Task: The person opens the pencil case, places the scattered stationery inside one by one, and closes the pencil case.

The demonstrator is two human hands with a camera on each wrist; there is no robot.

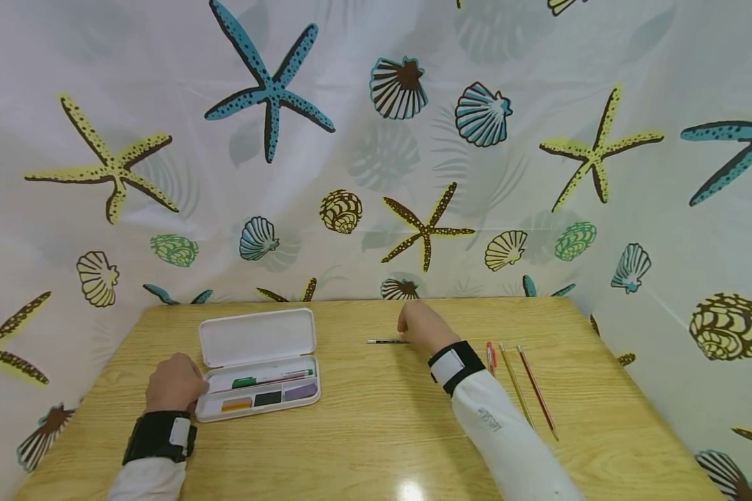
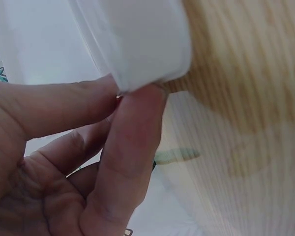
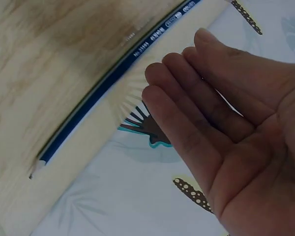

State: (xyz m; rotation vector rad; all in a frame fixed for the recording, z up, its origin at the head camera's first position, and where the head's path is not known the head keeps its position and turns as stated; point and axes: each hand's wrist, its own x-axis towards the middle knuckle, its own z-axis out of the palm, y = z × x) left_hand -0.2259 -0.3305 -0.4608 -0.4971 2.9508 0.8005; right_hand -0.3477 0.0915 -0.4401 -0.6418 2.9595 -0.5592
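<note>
An open white pencil case [image 1: 257, 339] lies at the left of the table, its lid folded back. My left hand [image 1: 175, 383] is at its left edge; in the left wrist view, thumb and fingertip pinch a corner of the white case [image 2: 147, 44]. Inside are a green-and-white marker [image 1: 244, 382] and orange [image 1: 236, 404], black [image 1: 267, 398] and purple blocks [image 1: 301, 392]. Near the back edge, my right hand [image 1: 425, 327] hovers beside a dark blue pencil [image 3: 103, 88], its fingers loosely bent and holding nothing. In the head view, that hand hides part of the pencil.
Right of my right forearm lie a red pen [image 1: 491, 355], a yellowish pencil [image 1: 517, 385] and a red pencil [image 1: 537, 391]. A white curtain [image 1: 351, 153] printed with starfish and shells hangs behind the wooden table [image 1: 363, 445] and along its sides.
</note>
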